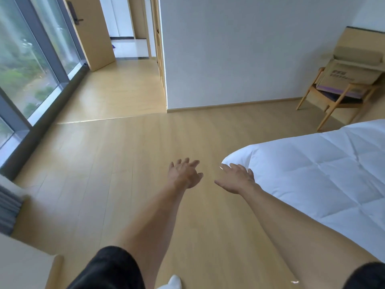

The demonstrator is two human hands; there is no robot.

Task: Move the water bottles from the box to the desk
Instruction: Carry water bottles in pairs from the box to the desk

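Left hand (184,174) and right hand (237,178) are reaching out over the floor (125,163), fingers spread, holding nothing; box (352,69) is sitting on the chair (325,101), well apart.

A wooden chair (337,97) stands on the floor (129,163) by the wall, carrying what looks like an open cardboard box (352,67); a white-quilted bed (325,174) fills the floor's right side.

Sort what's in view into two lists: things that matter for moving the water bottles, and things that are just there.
For the job:
- cardboard box, open, sitting on the wooden chair
- left hand, open and empty
- right hand, open and empty
No bottles can be seen from here.

Just there:
- bed with white quilt
- window
- open door
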